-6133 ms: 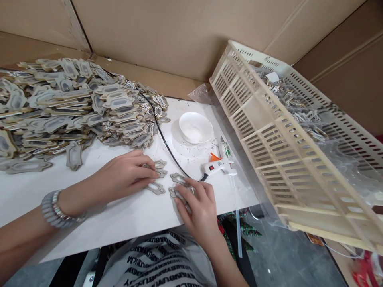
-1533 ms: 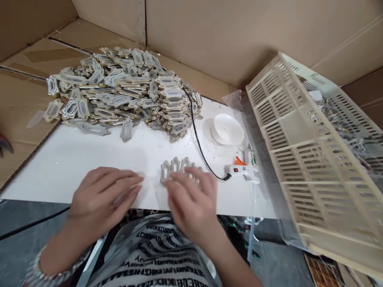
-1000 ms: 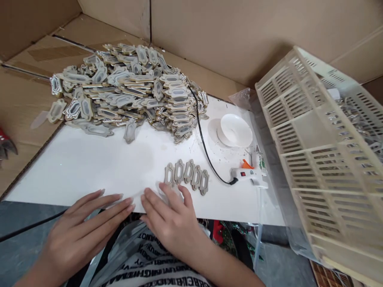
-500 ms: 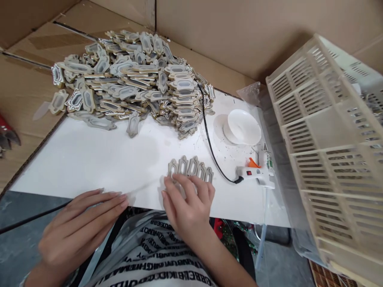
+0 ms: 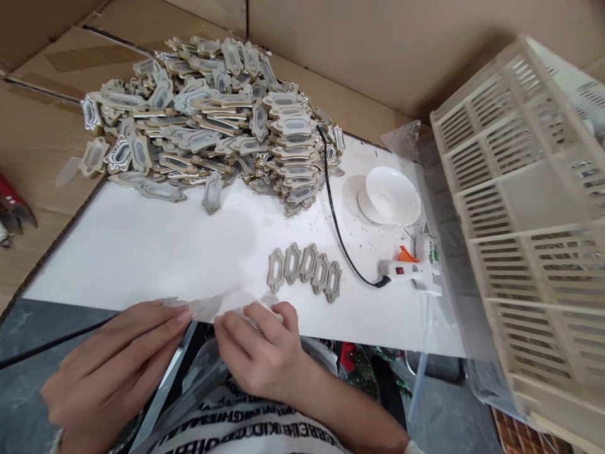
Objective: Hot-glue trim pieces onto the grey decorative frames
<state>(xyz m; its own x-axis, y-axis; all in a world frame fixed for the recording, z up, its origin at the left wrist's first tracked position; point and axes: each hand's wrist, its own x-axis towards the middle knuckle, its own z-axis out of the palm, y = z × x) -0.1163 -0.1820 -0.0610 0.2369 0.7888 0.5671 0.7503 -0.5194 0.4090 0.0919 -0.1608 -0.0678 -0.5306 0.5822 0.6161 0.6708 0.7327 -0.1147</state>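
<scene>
My left hand [image 5: 127,356] is at the table's front edge, its fingers pressed together around thin translucent plastic pieces [image 5: 207,309]. Close beside it, my right hand [image 5: 265,350] has curled fingers and pinches at the same see-through plastic. How many pieces each hand holds is hard to make out. Beyond my right hand, a row of small grey ornate frames [image 5: 309,261] lies side by side on the white tabletop [image 5: 189,246], each with a long opening in the middle.
A big heap of similar frames [image 5: 198,126] covers the back of the table. To the right are a white bowl [image 5: 392,195], a white glue gun [image 5: 411,274] with a black cable [image 5: 333,214], and a cream plastic crate [image 5: 491,246]. Red-handled pliers [image 5: 14,205] lie at far left.
My right hand has moved from the row of frames leftward to the plastic by my left hand, leaving the row uncovered. More translucent plastic now shows between the hands.
</scene>
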